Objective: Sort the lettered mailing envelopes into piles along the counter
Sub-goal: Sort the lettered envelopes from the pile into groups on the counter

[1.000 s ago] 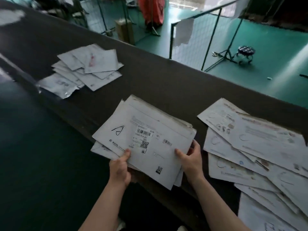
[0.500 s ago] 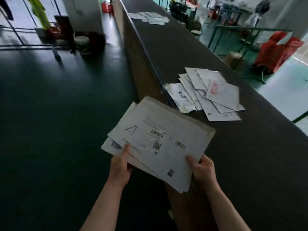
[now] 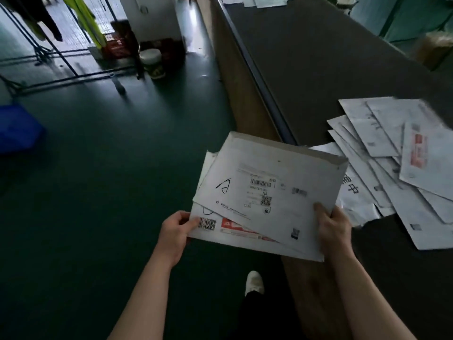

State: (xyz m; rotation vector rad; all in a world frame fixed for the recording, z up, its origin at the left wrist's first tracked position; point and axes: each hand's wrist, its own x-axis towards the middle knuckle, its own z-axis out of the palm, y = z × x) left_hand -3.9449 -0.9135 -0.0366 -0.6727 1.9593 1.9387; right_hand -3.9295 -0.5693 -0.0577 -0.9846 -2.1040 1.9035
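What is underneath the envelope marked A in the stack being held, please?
Under the envelope marked A lies an envelope with a barcode and red label, plus edges of more at the upper left. How many, and their letters, stay covered.

Matt white paper envelopes (image 3: 269, 192), worn cardboard mailer edge, dark matt counter (image 3: 318, 57) top, wood-look counter side, glossy dark green floor (image 3: 98, 168)

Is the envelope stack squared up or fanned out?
Fanned out: under the top envelope, marked A, a lower envelope sticks out skewed. The left hand and right hand grip the stack's near corners.
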